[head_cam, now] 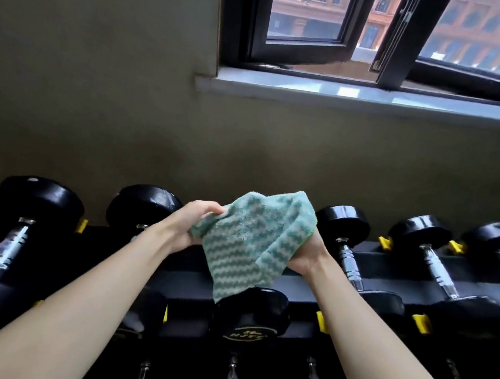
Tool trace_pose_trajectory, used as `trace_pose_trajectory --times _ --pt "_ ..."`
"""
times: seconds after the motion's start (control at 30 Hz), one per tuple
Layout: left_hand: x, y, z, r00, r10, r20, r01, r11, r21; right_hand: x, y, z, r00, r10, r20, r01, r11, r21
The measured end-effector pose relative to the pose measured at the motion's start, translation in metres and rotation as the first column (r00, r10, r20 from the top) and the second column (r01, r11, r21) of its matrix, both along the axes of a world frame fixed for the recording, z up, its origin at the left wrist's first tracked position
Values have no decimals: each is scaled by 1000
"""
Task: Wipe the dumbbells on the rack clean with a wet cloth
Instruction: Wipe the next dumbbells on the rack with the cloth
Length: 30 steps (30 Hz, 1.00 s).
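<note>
Both hands hold a green-and-white zigzag-striped terry cloth (pixel 248 243) in the air above the middle of a black metal dumbbell rack with yellow stops (pixel 419 321). The left hand (pixel 196 226) has a closed grip: its fingers curl over the cloth's upper left edge and pinch it against the thumb. The right hand (pixel 306 255) grips the cloth's right side. The fabric is bunched into its palm and draped over its fingers, so they are hidden. The cloth's lower corner hangs loose just above the near head of a black round-headed dumbbell with gold lettering (pixel 253 313) at the rack's front edge; whether they touch cannot be told.

Along the top row lie more black dumbbells with chrome handles, one at the left end (pixel 10 240) and one just right of the right hand (pixel 350 260). More follow toward the right end. Behind the rack stands a dull olive wall (pixel 98 74) with a dark-framed window (pixel 390 33) above a pale sill (pixel 350 96).
</note>
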<state>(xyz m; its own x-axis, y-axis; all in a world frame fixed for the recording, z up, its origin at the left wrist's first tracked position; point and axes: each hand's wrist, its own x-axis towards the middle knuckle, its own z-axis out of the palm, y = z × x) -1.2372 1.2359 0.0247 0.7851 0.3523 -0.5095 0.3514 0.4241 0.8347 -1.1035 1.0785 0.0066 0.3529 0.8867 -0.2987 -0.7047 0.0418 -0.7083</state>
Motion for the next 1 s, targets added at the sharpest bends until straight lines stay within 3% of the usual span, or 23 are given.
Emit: trace_pose_trajectory --times 0.1,0.17,0.2,0.23,0.27,0.3,0.33,0.37,0.43,0.5,0.57,0.63,0.73,0.8,0.87,0.93,1.0 --pt "0 1 2 987 140 74 -153 960 233 -4 -17 11 944 254 213 -218 960 -178" --pt "1 0 1 965 217 149 -252 923 292 -11 -20 21 782 423 457 -274 893 -356" --pt "1 -2 2 956 239 171 -283 908 308 -18 -18 28 589 497 637 -224 858 -462" --pt "2 -4 2 951 252 181 -300 896 327 -24 -14 31 306 556 773 -105 827 -552" --pt "3 -6 0 951 257 173 -304 887 348 -28 -11 32 -30 594 804 50 804 -592" --pt "3 -9 -3 954 253 158 -295 884 363 -29 -10 30 -278 589 759 168 807 -565" --pt "3 -10 -6 959 244 147 -281 889 362 -28 -12 26 -393 570 722 221 820 -527" --pt "2 -11 -10 962 231 144 -267 900 344 -26 -14 19 -432 556 711 239 830 -504" --pt "1 -11 -16 975 176 136 -213 918 334 -17 -22 6 -447 545 709 244 838 -489" --pt "0 -11 -22 990 100 103 -133 914 384 -12 -26 -5 -349 535 769 216 845 -489" --pt "1 -10 -29 997 32 76 -63 894 444 -7 -28 -9 -37 448 893 193 880 -433" --pt "3 -11 -32 999 -37 39 11 847 531 1 -28 -12 234 326 916 255 888 -382" --pt "12 -11 -36 985 -116 -130 174 621 764 16 -24 -19 428 280 859 332 835 -438" --pt "17 -10 -41 964 -34 -265 258 379 889 20 -18 -22 385 438 813 315 765 -561" --pt "22 -4 -51 945 59 -321 300 237 924 22 -4 -25 260 541 800 330 728 -600" --pt "27 4 -63 931 132 -341 314 193 930 20 12 -33 223 538 813 340 739 -582" --pt "33 9 -73 926 219 -307 258 225 940 13 27 -42 243 525 816 310 755 -578"
